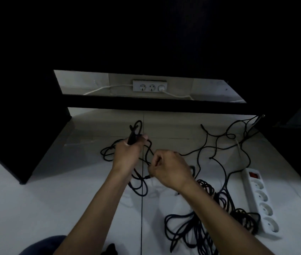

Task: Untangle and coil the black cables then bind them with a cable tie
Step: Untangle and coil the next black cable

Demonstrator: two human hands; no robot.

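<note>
Two hands [127, 153] [169, 168], tangled black cables [210, 208]

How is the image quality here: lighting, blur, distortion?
Head view: dim and underexposed, the upper part nearly black; the floor tiles are the brightest area. Wide-angle bending bows the furniture edges. Slight softness on the left hand and right hand; the thin black cables blur together where they pile by the white power strip. No glare.

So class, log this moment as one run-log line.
stage: untangling | left hand: grips cable loops | right hand: pinches cable strand | floor: cable pile, power strip | tie: not seen
</note>
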